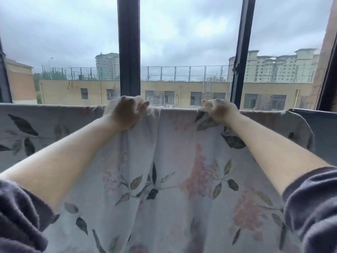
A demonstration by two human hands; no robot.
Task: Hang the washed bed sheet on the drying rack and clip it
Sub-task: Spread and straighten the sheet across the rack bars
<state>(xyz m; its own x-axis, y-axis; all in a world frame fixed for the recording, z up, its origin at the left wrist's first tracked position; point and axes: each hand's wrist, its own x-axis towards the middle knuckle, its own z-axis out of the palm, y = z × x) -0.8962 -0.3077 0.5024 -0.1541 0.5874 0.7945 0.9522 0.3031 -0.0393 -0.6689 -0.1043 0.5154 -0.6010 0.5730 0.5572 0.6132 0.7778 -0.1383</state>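
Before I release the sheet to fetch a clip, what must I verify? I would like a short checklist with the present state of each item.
1. The left hand grips the top edge of the bed sheet: ok.
2. The right hand grips the same edge: ok.
3. The bed sheet is draped over the top on both sides of the hands: ok.
4. The bed sheet is smooth between the hands: not ok, folds run down under the left hand.
5. Any clips within reach: cannot tell, none in view.
6. The rack bar sits squarely under the bed sheet: cannot tell, hidden.
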